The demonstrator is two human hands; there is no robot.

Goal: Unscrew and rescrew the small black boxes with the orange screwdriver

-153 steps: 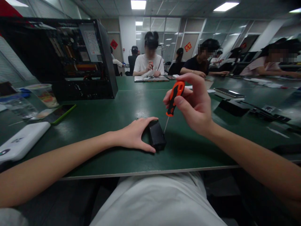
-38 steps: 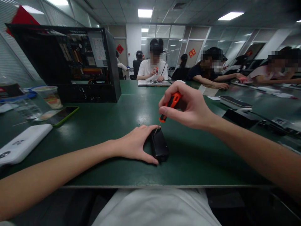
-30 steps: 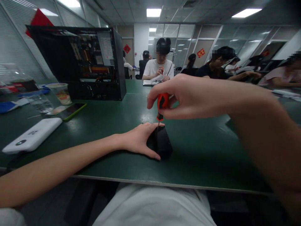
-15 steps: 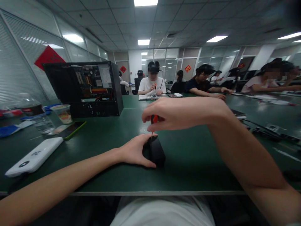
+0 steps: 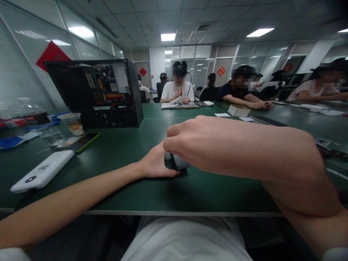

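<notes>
My left hand [image 5: 155,163] rests on the green table, thumb and fingers wrapped round a small black boxy object [image 5: 179,163] whose exact kind I cannot make out. My right hand [image 5: 187,139] is directly above it, its fingers curled and closed and its back turned to me. The screwdriver with an orange and black handle, seen in that hand a moment earlier, is now hidden behind the fingers. My right hand covers the upper part of the black object, so the contact there does not show.
An open black computer case [image 5: 114,94] stands at the left back. Near it are a plastic cup [image 5: 73,124], a water bottle [image 5: 36,116], a phone [image 5: 87,142] and a white power bank [image 5: 43,171]. A small open box [image 5: 239,110] lies farther back. Other people sit across the table.
My right hand has turned over and come lower and nearer, so its back now hides the screwdriver. My left hand still grips the black object. The view has tilted down slightly.
</notes>
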